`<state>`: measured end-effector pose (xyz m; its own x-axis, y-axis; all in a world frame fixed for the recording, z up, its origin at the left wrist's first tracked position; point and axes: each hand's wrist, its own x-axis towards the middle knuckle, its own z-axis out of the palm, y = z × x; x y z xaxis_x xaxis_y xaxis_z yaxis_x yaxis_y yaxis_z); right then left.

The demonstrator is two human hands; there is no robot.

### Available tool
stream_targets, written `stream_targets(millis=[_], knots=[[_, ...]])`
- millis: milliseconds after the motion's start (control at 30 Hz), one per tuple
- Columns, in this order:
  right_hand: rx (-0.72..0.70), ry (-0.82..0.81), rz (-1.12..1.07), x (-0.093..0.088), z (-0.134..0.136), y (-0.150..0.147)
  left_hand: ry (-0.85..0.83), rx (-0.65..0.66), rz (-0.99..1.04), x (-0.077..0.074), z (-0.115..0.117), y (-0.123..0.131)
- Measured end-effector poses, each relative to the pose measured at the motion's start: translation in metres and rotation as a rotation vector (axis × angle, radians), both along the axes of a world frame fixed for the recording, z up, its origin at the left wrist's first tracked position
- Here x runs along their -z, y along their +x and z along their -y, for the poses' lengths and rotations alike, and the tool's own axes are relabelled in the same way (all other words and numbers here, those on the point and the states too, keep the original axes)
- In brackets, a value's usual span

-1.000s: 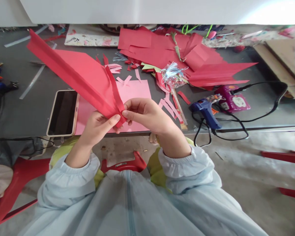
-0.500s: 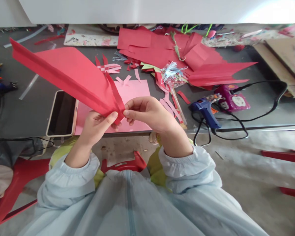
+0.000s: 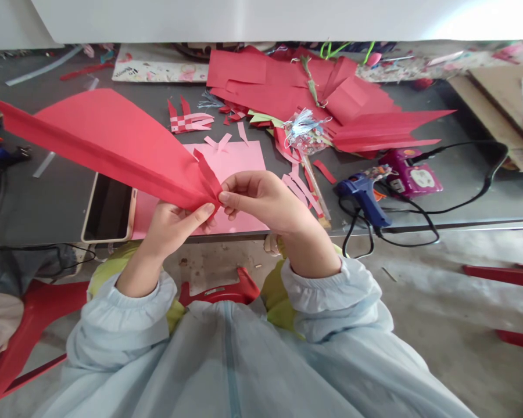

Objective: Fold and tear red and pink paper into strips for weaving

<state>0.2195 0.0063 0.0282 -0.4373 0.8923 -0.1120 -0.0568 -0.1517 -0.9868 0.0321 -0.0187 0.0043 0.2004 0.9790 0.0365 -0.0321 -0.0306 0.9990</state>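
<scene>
A large sheet of red paper, folded along its long edge, slants up to the left above the table. My left hand grips its lower right end, thumb on top and fingers beneath. At the same corner my right hand pinches the paper's tip between thumb and forefinger. A narrow folded flap stands up there beside the right fingertips. Below both hands lies pink paper, partly covered by them. A phone rests under the red sheet's left part, its top end hidden.
More red paper is heaped at the back. A woven red and pink piece lies left of it. To the right are a blue glue gun with a looping black cord, a purple box and cardboard.
The red paper's far end has swung left and lower, uncovering more of the woven piece and covering more of the phone. Both hands keep hold of the same corner, nearly in place.
</scene>
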Motion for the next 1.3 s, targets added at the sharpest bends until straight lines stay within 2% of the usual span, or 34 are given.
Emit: stream_targets(millis=[467,667,733,833,967,1033,1133,1300], knots=[[0.037,0.035,-0.006,0.003,-0.002,0.002,-0.014,0.005,0.007,0.006,-0.004,-0.001],[0.164,0.111,0.065,0.006,-0.009,0.007,-0.047,-0.067,-0.008,0.009,-0.012,-0.004],[0.226,0.159,0.164,0.010,-0.012,0.012,-0.038,-0.075,-0.015,0.011,-0.014,-0.006],[0.306,0.237,0.435,0.015,-0.016,0.022,-0.014,-0.088,-0.020,0.016,-0.017,-0.009],[0.272,0.277,0.757,0.018,-0.010,0.035,-0.018,-0.146,-0.036,0.024,-0.016,-0.011],[0.262,0.229,0.767,0.019,0.000,0.040,-0.031,-0.199,-0.039,0.024,-0.010,-0.013],[0.271,0.170,0.666,0.024,0.018,0.048,-0.050,-0.203,-0.047,0.017,0.011,-0.019],[0.413,0.167,0.557,0.034,0.047,0.065,-0.149,-0.048,-0.110,-0.003,0.072,-0.029]])
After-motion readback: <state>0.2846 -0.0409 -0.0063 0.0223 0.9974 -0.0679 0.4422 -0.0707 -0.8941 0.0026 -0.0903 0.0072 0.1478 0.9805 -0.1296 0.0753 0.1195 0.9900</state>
